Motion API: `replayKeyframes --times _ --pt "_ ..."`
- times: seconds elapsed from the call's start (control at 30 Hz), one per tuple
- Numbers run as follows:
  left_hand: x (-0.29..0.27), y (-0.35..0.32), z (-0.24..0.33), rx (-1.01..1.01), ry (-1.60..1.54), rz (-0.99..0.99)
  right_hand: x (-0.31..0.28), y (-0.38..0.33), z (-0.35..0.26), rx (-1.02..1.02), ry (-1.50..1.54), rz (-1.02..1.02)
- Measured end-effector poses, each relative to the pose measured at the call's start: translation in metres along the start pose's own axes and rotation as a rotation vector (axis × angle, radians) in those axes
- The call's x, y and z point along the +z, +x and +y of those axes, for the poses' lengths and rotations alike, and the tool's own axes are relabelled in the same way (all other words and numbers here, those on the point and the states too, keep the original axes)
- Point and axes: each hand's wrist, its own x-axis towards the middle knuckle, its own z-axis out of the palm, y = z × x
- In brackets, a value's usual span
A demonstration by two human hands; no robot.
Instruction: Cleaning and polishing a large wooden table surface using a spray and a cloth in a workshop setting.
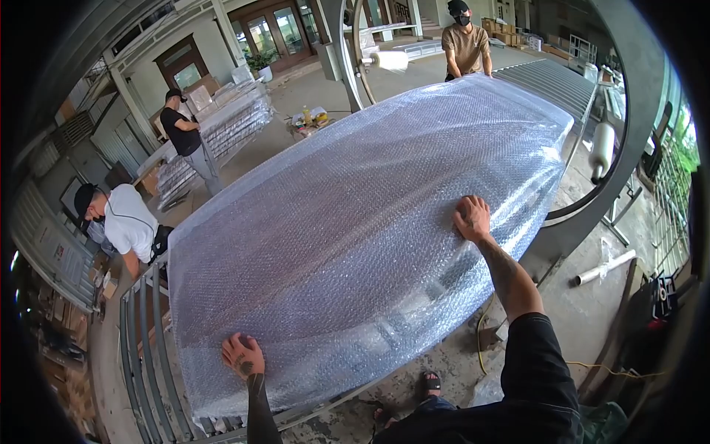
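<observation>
A large flat panel wrapped in clear bubble wrap (370, 222) lies across a roller conveyor (148, 355). My left hand (242, 357) rests palm down on its near corner, fingers spread. My right hand (472, 218) presses flat on the panel's right edge, further along. Neither hand grips anything. A person in a brown shirt (467, 44) stands at the panel's far end with hands on it.
A large grey ring frame (629, 148) arches over the conveyor, carrying film rolls (603, 148). A person in a white shirt (126, 222) bends at the left. Another in black (183, 133) stands by stacked wrapped profiles (237, 118). A tube (603, 268) lies on the concrete floor.
</observation>
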Motion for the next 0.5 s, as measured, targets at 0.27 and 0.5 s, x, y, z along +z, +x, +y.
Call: replayKeyframes --times 0.27,0.5 --pt "-0.001 0.002 -0.005 0.010 -0.002 0.000 -0.004 0.002 -0.009 -0.006 0.019 0.007" --pt "-0.001 0.000 -0.001 0.014 -0.034 -0.012 -0.003 0.002 -0.008 -0.007 -0.025 0.026"
